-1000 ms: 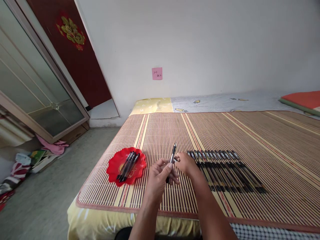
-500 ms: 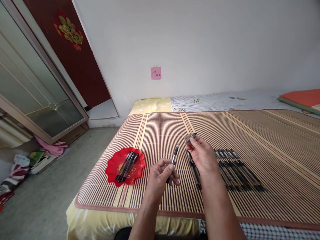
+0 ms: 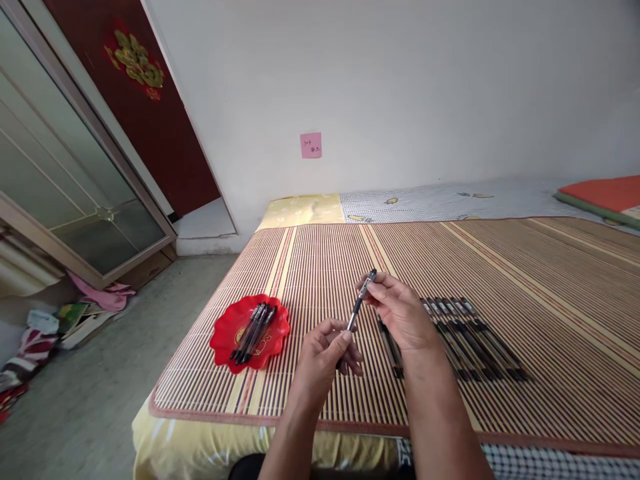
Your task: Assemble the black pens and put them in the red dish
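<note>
My left hand (image 3: 330, 347) pinches the barrel of a black-and-clear pen (image 3: 355, 310), which slants up and to the right. At the pen's upper end, my right hand (image 3: 395, 303) grips the pen cap (image 3: 367, 283), now over the tip and in line with the barrel. Whether the cap is fully seated I cannot tell. Beneath my right wrist lies another pen (image 3: 390, 348), partly hidden by it. To the right, several capped pens (image 3: 475, 340) lie side by side in a slanting row, and several more pens (image 3: 254, 333) rest in a red scalloped plate (image 3: 223, 330) at the left.
A striped bamboo mat (image 3: 320, 267) covers the bed, with a yellow sheet (image 3: 200, 447) hanging over the front edge. A pink note (image 3: 311, 145) is stuck on the white wall. Folded orange cloth (image 3: 607, 193) lies at the far right. A glass-panelled door (image 3: 75, 153) stands at left.
My right hand has moved slightly left and brought the cap onto the tip of the pen. My left hand has kept its hold on the barrel, nearly in place.
</note>
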Motion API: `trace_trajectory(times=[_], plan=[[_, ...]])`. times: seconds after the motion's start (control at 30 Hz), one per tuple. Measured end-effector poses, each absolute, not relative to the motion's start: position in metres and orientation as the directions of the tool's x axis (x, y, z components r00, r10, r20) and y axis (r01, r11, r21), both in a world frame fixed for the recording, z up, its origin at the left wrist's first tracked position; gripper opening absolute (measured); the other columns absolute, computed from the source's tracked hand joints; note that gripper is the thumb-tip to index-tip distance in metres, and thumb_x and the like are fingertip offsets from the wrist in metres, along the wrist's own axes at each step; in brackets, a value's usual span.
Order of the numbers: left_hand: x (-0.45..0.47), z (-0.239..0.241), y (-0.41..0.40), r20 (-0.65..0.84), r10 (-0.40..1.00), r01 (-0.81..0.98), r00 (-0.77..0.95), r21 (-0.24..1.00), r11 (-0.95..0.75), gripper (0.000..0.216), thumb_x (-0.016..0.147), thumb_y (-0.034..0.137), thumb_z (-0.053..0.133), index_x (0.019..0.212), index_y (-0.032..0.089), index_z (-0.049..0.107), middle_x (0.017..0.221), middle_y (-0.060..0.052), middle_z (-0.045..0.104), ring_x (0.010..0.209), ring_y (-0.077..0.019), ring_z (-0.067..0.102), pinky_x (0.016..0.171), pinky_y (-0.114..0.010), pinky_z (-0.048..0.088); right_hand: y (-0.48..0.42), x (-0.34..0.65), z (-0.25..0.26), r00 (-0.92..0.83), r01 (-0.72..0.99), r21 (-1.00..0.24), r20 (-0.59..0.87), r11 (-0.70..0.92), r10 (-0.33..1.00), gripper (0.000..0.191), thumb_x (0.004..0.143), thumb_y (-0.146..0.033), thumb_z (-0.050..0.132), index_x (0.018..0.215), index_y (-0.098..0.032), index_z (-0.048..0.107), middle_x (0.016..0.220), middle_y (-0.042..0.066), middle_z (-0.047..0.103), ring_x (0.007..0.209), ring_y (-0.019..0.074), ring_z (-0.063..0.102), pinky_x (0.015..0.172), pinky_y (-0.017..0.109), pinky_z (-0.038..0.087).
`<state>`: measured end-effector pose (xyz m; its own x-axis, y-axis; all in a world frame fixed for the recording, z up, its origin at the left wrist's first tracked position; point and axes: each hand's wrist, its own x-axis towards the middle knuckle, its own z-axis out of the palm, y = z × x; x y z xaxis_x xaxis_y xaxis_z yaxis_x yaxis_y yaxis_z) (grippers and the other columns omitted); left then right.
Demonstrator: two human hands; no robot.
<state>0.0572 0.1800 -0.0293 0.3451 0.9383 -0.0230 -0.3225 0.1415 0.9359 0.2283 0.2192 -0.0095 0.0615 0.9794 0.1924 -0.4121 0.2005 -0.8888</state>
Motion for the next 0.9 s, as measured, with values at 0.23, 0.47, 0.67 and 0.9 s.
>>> trace_trajectory(times=[0.23,0.47,0.67,0.9], plan=[[0.0563,-0.0276,0.1768,0.003,0.930,-0.311,0.368,0.943,0.120,0.035,0.090,0.048,0.067,0.095,0.014,0.061,0.066,-0.005,0.072,0.047,-0.0126,0.064,0.046,-0.020,0.033,0.2146,0.2260,-0.0038,-0.033,-0.310,-0.935,0.193,0.173,0.981,0.023,0.082,-0.038,0.076,0.098,-0.022,0.073,0.101,0.007,0.074,0.094,0.0200,0.065,0.085,0.033,0.051],[0.0558,-0.0254,0.1764,0.021,0.928,-0.321,0.372,0.941,0.107,0.035,0.091,0.049,0.065,0.096,0.014,0.062,0.067,-0.006,0.073,0.047,-0.0139,0.065,0.046,-0.020,0.033,0.2144,0.2245,-0.0045,-0.118,-0.259,-0.954,0.187,0.152,0.975,0.020,0.080,-0.039,0.078,0.091,-0.023,0.071,0.090,0.004,0.072,0.084,0.0176,0.063,0.081,0.032,0.050],[0.0553,-0.0270,0.1759,0.041,0.924,-0.338,0.381,0.936,0.097,0.033,0.093,0.047,0.063,0.095,0.014,0.062,0.069,-0.007,0.074,0.048,-0.0132,0.065,0.047,-0.020,0.035,0.2168,0.2273,-0.0107,-0.122,-0.263,-0.951,0.202,0.165,0.972,0.023,0.079,-0.039,0.081,0.087,-0.022,0.068,0.083,0.001,0.068,0.078,0.0163,0.060,0.079,0.031,0.049],[0.0565,-0.0268,0.1763,0.044,0.935,-0.366,0.352,0.926,0.094,0.031,0.087,0.044,0.072,0.090,0.015,0.060,0.068,-0.004,0.073,0.048,-0.0121,0.065,0.048,-0.019,0.036,0.2168,0.2284,-0.0111,-0.136,-0.246,-0.952,0.221,0.183,0.966,0.022,0.080,-0.038,0.081,0.087,-0.022,0.068,0.083,0.001,0.066,0.078,0.0156,0.059,0.076,0.030,0.049]])
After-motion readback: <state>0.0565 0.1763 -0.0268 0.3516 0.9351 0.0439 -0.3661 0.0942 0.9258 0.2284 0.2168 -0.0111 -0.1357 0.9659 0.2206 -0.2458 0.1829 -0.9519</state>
